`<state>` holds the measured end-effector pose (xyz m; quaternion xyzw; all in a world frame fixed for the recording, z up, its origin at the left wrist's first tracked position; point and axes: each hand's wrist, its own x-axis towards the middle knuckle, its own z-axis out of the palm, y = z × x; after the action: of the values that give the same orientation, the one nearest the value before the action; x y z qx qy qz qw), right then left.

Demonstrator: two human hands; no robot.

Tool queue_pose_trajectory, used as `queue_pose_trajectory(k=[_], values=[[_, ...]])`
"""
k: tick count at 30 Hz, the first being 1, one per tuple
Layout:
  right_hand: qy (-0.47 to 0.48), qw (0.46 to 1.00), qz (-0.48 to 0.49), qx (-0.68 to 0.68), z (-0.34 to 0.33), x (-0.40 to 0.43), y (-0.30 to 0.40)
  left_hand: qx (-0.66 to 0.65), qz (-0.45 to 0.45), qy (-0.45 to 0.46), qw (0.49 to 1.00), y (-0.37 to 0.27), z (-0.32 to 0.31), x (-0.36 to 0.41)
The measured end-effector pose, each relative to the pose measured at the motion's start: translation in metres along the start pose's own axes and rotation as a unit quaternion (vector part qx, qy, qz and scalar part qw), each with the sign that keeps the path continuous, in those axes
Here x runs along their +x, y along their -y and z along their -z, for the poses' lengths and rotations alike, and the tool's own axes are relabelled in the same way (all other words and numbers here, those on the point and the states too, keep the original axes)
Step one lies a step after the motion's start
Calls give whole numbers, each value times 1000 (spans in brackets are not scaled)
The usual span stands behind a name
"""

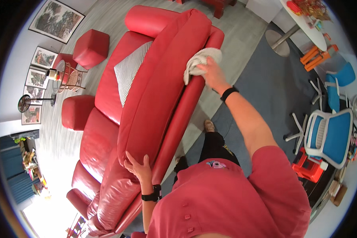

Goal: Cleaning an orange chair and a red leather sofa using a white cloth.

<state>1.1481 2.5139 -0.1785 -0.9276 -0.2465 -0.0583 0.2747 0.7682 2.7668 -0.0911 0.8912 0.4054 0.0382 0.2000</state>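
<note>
A long red leather sofa (pixel 163 80) runs diagonally before me, seen from behind its back. My right hand (pixel 212 73) holds a crumpled pale cloth (pixel 202 61) against the top rear edge of the backrest, near its far end. Lower down, my left hand (pixel 139 168) rests with its fingers spread on the backrest cushion and holds nothing. A striped grey-and-white pillow (pixel 131 71) leans on the seat side of the backrest.
Red leather stools (pixel 91 49) and a small glass-topped table (pixel 59 78) stand beyond the sofa. On the right are a white pedestal table (pixel 308 25), orange stools (pixel 318 56), blue-and-white office chairs (pixel 328 136) and a red plastic stool (pixel 308 168). Framed pictures (pixel 57 20) line the far wall.
</note>
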Motion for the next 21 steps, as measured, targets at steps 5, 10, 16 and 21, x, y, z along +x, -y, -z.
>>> queue_pose_trajectory(k=[5, 10, 16, 21], values=[[3, 998, -40, 41, 28, 82, -74, 101, 181, 13, 978, -18, -14, 13], [-42, 990, -127, 40, 27, 162, -182, 190, 237, 55, 951, -35, -28, 20], [-219, 958, -147, 116, 63, 190, -86, 212, 248, 58, 944, -27, -29, 15], [9, 998, -59, -7, -11, 172, -28, 216, 248, 66, 942, -37, -34, 21]])
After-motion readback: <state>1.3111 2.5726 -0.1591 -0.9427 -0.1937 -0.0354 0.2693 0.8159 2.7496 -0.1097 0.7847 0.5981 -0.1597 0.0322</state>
